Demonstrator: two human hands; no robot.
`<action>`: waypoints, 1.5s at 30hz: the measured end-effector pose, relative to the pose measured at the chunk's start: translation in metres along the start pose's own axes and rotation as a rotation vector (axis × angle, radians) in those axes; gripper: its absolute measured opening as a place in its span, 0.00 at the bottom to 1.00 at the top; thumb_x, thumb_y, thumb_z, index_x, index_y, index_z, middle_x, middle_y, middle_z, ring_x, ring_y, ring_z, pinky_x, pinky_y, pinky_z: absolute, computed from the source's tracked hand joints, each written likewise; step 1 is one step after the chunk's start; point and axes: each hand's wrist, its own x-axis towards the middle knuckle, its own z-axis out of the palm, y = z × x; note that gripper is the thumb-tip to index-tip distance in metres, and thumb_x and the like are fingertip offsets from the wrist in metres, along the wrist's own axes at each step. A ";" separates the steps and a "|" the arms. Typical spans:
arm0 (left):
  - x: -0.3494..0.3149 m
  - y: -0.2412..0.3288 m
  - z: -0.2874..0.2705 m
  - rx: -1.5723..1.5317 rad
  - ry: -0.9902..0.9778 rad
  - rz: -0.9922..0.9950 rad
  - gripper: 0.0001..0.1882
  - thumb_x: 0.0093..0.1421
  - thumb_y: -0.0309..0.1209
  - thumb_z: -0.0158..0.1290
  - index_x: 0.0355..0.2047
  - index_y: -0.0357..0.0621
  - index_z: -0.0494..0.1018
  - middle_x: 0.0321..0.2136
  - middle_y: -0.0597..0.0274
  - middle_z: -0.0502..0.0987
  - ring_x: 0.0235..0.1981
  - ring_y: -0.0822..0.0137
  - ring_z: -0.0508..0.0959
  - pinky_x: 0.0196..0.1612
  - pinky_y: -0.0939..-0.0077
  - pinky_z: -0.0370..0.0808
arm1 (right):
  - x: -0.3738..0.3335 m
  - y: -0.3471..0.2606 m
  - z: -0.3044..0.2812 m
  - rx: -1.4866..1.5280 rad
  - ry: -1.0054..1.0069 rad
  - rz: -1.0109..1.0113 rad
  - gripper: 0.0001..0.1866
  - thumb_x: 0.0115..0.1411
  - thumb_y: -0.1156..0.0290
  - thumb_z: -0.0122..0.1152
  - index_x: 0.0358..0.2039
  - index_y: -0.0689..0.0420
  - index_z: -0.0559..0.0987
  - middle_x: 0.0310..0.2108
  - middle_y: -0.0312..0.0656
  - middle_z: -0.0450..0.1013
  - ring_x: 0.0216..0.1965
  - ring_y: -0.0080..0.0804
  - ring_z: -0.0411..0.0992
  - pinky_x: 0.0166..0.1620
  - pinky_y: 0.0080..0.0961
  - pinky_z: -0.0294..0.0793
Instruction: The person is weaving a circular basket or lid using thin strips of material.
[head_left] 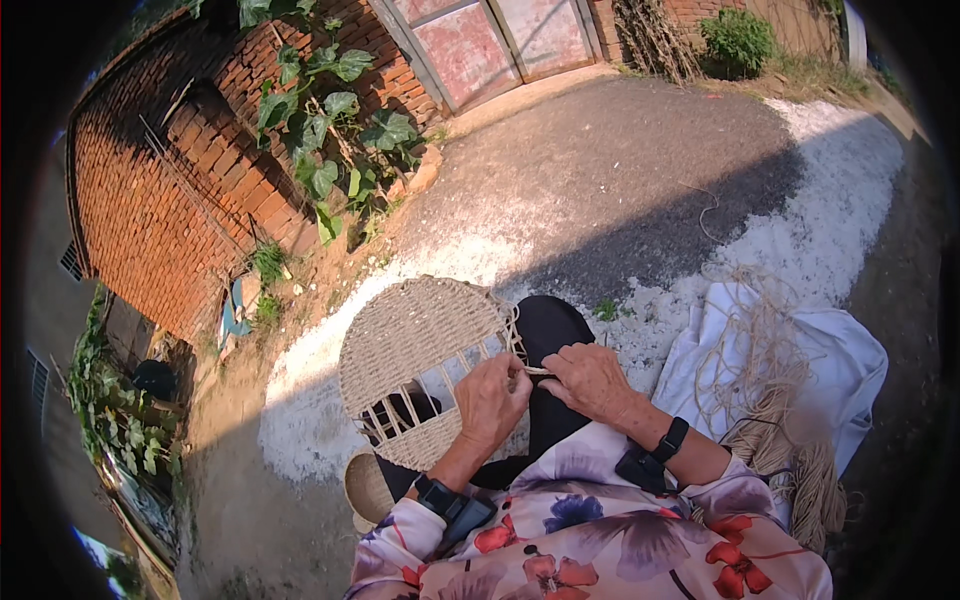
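A rounded, woven beige cord panel point(420, 335) lies across my lap. Between its large upper woven part and a smaller lower one runs a band of bare parallel cords point(436, 383) with gaps. At the panel's right edge, my left hand point(492, 402) is closed in a pinch on a beige cord point(540, 371). Just to the right, my right hand point(592, 382) grips the same cord, leaving a short stretch of it between the two hands. Loose loops of cord hang at the panel's upper right rim, beside my dark-trousered knee.
On my right, bundles of beige cord point(765, 430) and tangled strands lie on a white cloth point(840, 350). A round woven basket-like object point(368, 488) sits low at my left. Ahead are a brick wall point(150, 215), leafy vines point(318, 130) and a faded red door point(468, 55).
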 end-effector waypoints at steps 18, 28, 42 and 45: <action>-0.002 0.005 -0.001 0.111 -0.043 0.078 0.07 0.53 0.26 0.62 0.34 0.51 0.81 0.24 0.62 0.73 0.27 0.59 0.78 0.29 0.61 0.72 | -0.257 0.287 -0.184 -0.991 0.011 0.967 0.08 0.56 0.68 0.60 0.32 0.59 0.77 0.28 0.56 0.78 0.30 0.57 0.78 0.34 0.52 0.76; -0.004 0.000 -0.016 0.062 0.105 0.014 0.05 0.57 0.25 0.60 0.32 0.38 0.75 0.33 0.55 0.75 0.34 0.52 0.74 0.38 0.60 0.71 | -0.256 0.247 -0.136 -0.565 -0.418 1.092 0.20 0.49 0.63 0.68 0.41 0.59 0.78 0.41 0.57 0.79 0.43 0.57 0.78 0.46 0.49 0.78; -0.005 -0.013 -0.027 -0.034 0.039 -0.185 0.06 0.60 0.27 0.60 0.33 0.37 0.76 0.33 0.50 0.76 0.33 0.54 0.77 0.38 0.62 0.74 | 0.019 -0.015 0.005 0.123 -0.373 0.033 0.23 0.63 0.68 0.58 0.59 0.55 0.69 0.41 0.46 0.71 0.39 0.45 0.76 0.37 0.39 0.78; 0.013 -0.016 -0.031 0.026 -0.016 -0.141 0.07 0.60 0.29 0.60 0.37 0.42 0.78 0.27 0.51 0.78 0.28 0.53 0.80 0.33 0.61 0.75 | 0.013 -0.016 0.021 0.080 -0.253 -0.037 0.22 0.63 0.65 0.59 0.56 0.57 0.70 0.41 0.47 0.71 0.40 0.45 0.76 0.35 0.39 0.77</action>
